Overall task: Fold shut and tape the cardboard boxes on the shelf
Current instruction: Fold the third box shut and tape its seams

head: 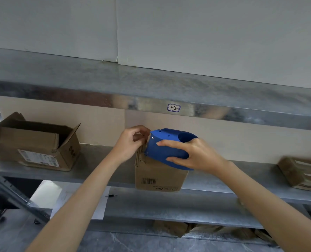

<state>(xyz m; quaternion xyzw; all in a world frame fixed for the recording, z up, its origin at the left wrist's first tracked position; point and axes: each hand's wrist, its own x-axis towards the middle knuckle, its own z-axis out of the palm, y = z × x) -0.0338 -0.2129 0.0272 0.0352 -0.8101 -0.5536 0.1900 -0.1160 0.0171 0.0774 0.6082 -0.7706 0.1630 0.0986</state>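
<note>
A small brown cardboard box [158,179] with a barcode stands on the steel shelf [100,160], in the middle of the view. Over its top my right hand [193,155] grips a blue tape dispenser [167,148], its toothed blade pointing left. My left hand [131,140] is at the box's upper left corner, fingers curled and pinching at the dispenser's blade end; the tape itself is too thin to make out. A larger box [32,144] with its flaps standing open sits on the same shelf at the left.
Another cardboard box [302,173] lies blurred at the right end of the shelf. An upper shelf [151,91] with a handwritten label overhangs. Below, a lower shelf holds a white sheet [69,199] and a small dark object [111,195]; flattened cardboard lies underneath.
</note>
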